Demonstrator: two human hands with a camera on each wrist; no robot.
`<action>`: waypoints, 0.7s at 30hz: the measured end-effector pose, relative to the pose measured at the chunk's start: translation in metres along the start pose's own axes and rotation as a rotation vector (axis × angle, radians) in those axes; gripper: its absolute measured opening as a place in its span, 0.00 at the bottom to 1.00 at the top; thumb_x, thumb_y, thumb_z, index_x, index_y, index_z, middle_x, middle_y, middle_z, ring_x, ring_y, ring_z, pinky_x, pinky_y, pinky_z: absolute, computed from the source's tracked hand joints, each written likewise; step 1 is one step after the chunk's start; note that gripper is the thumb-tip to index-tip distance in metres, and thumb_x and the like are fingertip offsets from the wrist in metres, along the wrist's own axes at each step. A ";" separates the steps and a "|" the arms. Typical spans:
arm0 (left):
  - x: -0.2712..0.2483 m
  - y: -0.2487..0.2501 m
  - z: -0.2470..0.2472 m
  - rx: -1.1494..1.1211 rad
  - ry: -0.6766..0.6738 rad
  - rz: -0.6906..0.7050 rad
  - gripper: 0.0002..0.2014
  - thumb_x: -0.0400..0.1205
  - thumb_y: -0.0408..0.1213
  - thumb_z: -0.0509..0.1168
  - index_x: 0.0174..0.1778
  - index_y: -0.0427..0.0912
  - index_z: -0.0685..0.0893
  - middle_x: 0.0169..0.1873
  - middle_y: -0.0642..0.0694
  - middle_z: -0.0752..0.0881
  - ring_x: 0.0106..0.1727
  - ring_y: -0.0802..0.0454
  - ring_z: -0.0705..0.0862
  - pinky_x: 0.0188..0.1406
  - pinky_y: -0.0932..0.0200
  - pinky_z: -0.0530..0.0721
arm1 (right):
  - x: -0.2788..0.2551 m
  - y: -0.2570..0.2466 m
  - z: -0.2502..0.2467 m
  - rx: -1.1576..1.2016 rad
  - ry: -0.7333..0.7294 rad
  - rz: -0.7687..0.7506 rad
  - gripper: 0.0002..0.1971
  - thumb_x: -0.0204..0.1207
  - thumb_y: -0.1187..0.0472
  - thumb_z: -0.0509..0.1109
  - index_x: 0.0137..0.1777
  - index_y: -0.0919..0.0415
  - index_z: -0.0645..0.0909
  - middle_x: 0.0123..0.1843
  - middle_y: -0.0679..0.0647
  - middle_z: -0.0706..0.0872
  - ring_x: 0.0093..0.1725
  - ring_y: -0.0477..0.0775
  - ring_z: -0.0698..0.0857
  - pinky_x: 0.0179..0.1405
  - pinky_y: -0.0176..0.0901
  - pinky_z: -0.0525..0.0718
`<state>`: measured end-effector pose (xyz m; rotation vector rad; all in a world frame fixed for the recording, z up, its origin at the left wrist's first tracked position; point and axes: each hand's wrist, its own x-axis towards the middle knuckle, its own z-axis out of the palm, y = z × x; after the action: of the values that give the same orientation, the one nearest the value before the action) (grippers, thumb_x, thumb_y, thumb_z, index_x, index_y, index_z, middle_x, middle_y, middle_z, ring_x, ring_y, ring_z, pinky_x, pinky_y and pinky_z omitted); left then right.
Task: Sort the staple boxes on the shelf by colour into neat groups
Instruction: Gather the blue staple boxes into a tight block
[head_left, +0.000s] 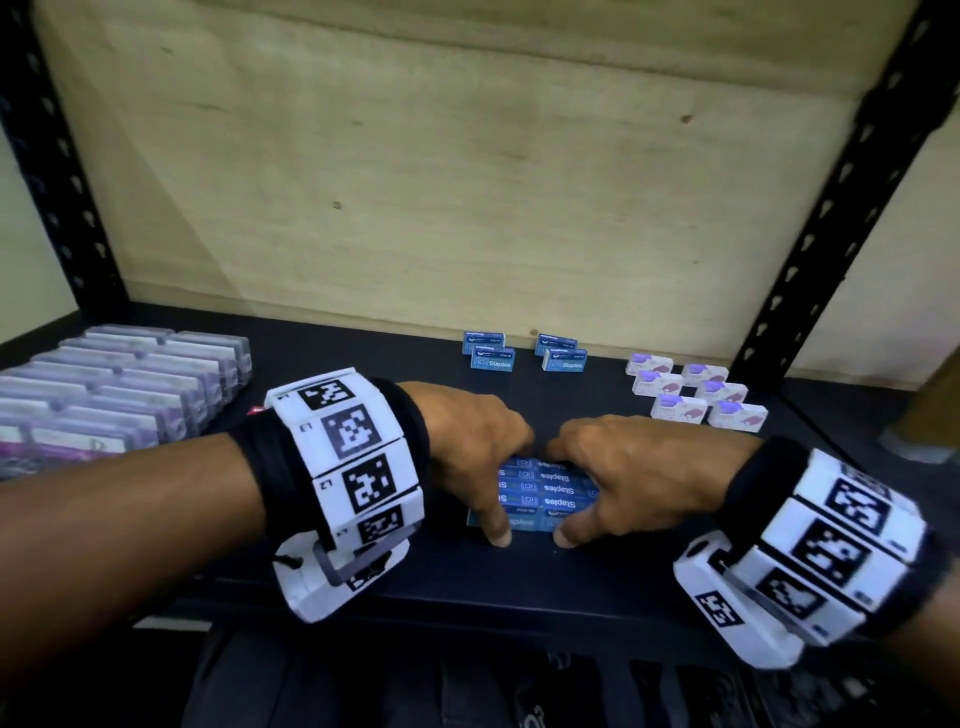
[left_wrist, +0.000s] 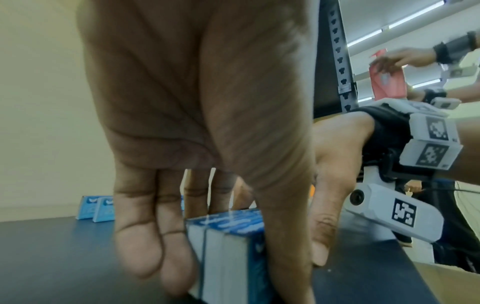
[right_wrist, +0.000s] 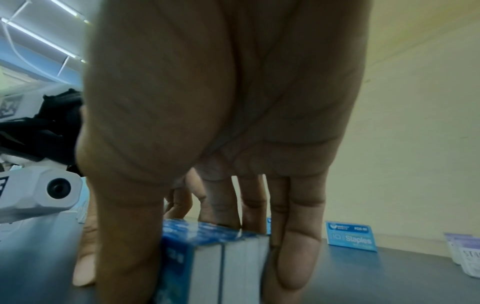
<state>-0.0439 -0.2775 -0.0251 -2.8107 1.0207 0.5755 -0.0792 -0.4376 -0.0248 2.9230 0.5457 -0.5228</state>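
Note:
A tight block of several blue staple boxes (head_left: 545, 493) lies on the black shelf (head_left: 363, 571) near its front edge. My left hand (head_left: 483, 457) and right hand (head_left: 623, 478) clamp it from both sides, thumbs at the front, fingers over the back. The left wrist view shows the left hand (left_wrist: 207, 144) with fingers down along the block (left_wrist: 228, 246). The right wrist view shows the right hand (right_wrist: 221, 123) the same way on the block (right_wrist: 221, 257). More blue boxes (head_left: 524, 353) stand at the back in two pairs. Several white and purple boxes (head_left: 696, 395) stand in two rows at the right.
Rows of clear plastic cases (head_left: 119, 384) fill the shelf's left end. Black perforated posts (head_left: 841, 208) frame the shelf, with a pale wall behind. Bare shelf lies between the block and the back boxes. Another person's hand holds a red box (left_wrist: 387, 80) beyond the right post.

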 end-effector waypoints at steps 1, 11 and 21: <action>-0.001 0.000 0.000 -0.003 -0.005 -0.001 0.31 0.68 0.60 0.78 0.62 0.53 0.78 0.50 0.55 0.83 0.47 0.55 0.83 0.49 0.55 0.85 | 0.000 -0.001 0.000 -0.003 -0.002 0.006 0.28 0.67 0.32 0.74 0.62 0.45 0.78 0.52 0.44 0.81 0.50 0.50 0.84 0.53 0.52 0.86; -0.003 -0.021 -0.032 -0.116 -0.023 -0.029 0.40 0.71 0.69 0.69 0.76 0.54 0.70 0.64 0.57 0.83 0.63 0.54 0.81 0.69 0.51 0.77 | -0.005 0.030 -0.028 0.311 0.024 0.061 0.46 0.60 0.17 0.56 0.78 0.36 0.67 0.65 0.32 0.79 0.65 0.38 0.79 0.73 0.42 0.74; 0.046 -0.070 -0.071 0.015 0.155 -0.117 0.24 0.80 0.57 0.69 0.69 0.50 0.78 0.61 0.50 0.82 0.54 0.51 0.80 0.54 0.57 0.78 | 0.064 0.085 -0.038 0.123 0.221 0.316 0.20 0.82 0.41 0.64 0.71 0.44 0.76 0.63 0.47 0.85 0.60 0.54 0.83 0.61 0.49 0.81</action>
<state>0.0550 -0.2664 0.0206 -2.9148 0.8721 0.3411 0.0198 -0.4884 -0.0073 3.1176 0.0668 -0.2025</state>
